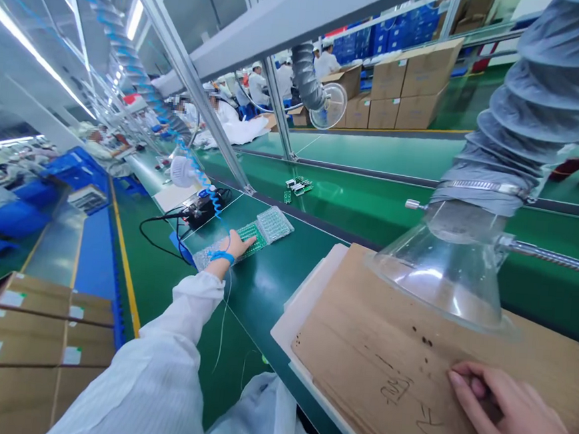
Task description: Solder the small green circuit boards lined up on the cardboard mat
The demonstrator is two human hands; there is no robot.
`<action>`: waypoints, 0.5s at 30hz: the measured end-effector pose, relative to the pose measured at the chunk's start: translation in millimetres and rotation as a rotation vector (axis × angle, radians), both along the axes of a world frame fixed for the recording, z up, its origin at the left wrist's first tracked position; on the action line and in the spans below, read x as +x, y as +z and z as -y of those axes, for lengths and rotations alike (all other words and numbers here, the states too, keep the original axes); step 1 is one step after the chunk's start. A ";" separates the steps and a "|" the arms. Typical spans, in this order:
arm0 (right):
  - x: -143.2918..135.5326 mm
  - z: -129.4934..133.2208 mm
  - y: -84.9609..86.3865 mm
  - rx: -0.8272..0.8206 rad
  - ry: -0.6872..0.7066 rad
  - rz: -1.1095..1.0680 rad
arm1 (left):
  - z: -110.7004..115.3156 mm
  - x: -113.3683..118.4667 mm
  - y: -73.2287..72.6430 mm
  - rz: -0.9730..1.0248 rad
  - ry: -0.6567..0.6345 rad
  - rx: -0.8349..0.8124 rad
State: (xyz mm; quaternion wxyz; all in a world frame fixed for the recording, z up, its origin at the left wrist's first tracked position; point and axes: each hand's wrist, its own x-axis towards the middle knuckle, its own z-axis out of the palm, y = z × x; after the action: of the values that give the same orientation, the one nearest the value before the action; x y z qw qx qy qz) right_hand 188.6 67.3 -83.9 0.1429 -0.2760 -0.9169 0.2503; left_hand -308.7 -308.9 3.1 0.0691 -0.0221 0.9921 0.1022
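Observation:
My left hand (238, 245) reaches out over a green circuit board panel (252, 236), fingers stretched and resting on or just above it; contact is hard to judge. A blue wrist strap (222, 256) with a thin trailing cord circles that wrist. Beside the panel lies a clear plastic tray (275, 224), and more clear plastic (203, 257) shows under and left of the hand. My right hand (514, 418) is low over a cardboard sheet (384, 345) with handwriting on it. Its thumb and finger are pinched together; whatever may be between the tips is too small to see.
A clear fume hood (440, 276) on a grey duct hangs above the cardboard. Small boards (299, 186) lie on the green belt (350, 205) behind the rail. A black device (203, 207) with cables stands beyond my left hand. Cartons (24, 330) are stacked at left.

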 end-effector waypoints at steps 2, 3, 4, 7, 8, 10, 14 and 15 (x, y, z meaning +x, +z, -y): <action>-2.8 2.1 9.8 -0.057 0.004 -0.015 | 3.7 -0.7 -0.6 -0.001 0.011 -0.005; -4.2 3.4 14.0 -0.073 0.002 -0.021 | 4.2 -2.0 1.6 0.002 0.015 -0.006; -5.3 4.9 18.0 -0.076 -0.003 -0.022 | 4.2 -3.2 5.1 0.006 0.016 -0.005; -7.4 10.9 29.2 -0.069 0.000 0.003 | 2.9 -2.8 19.6 0.024 0.003 0.019; -7.4 13.1 32.6 -0.068 0.001 0.016 | 2.7 -0.5 25.1 0.026 -0.007 0.037; -6.4 16.7 38.1 -0.076 0.001 0.033 | 3.4 7.3 37.3 0.023 -0.032 0.083; -3.6 19.9 43.1 -0.087 -0.006 0.037 | 6.8 32.7 68.4 0.016 -0.093 0.192; -3.5 20.4 44.1 -0.085 -0.003 0.039 | 6.4 41.0 77.4 0.014 -0.115 0.221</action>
State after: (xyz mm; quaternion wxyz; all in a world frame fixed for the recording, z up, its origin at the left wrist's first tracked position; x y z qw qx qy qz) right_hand 185.1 46.9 -39.9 0.1136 -0.2882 -0.9076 0.2833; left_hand -267.7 -315.3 80.6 0.0840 0.0418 0.9739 0.2066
